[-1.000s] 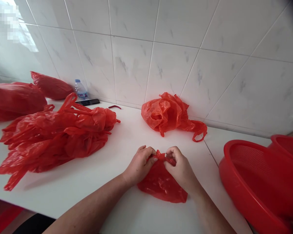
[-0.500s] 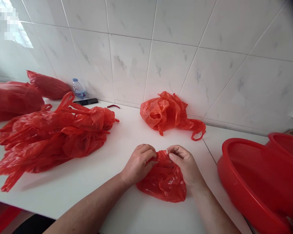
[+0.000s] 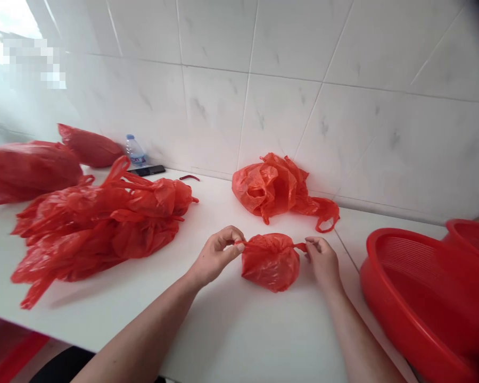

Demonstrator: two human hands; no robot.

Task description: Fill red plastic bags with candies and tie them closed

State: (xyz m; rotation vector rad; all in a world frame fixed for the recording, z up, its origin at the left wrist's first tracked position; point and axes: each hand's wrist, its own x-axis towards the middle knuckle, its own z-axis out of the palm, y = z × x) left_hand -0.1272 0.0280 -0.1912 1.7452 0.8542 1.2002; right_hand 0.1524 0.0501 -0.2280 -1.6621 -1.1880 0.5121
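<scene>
A small red plastic bag [image 3: 270, 263] lies puffed out on the white table [image 3: 223, 330] in front of me. My left hand [image 3: 219, 252] pinches one twisted end of it, on the left. On the right, my right hand [image 3: 322, 260] grips the opposite handle between thumb and fingers. The bag is drawn taut between both hands. Just behind it rests a crumpled red bag [image 3: 277, 186] against the tiled wall, its loop handle spread to the right.
A heap of red plastic bags [image 3: 104, 223] covers the table's left side, with full red bags [image 3: 27, 170] behind it. A water bottle [image 3: 134, 150], a phone [image 3: 147, 170] and a dark red curved piece [image 3: 190, 177] lie near the wall. Red plastic baskets [image 3: 407, 298] stand at right.
My hands have moved apart, the left one leftward and the right one rightward. The bag's ends are now pulled out sideways, and its body has bunched into a rounder shape.
</scene>
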